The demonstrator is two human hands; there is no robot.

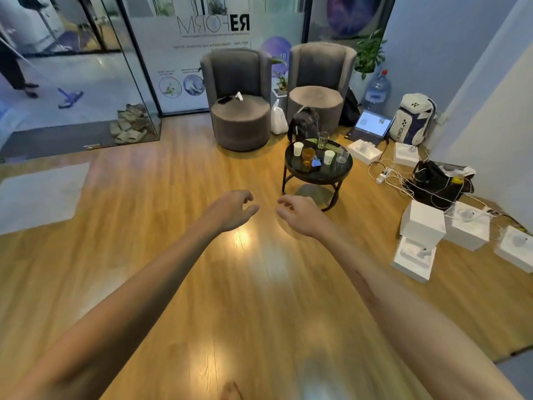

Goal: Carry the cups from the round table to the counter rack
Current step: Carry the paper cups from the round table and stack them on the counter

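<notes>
Black round table (318,176), amber cup (308,155)

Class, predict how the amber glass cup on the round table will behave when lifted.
The amber glass cup looks rigid and probably breakable. Its amber colour may be liquid, so it could spill if tilted. Smooth glass may feel slippery.
</notes>
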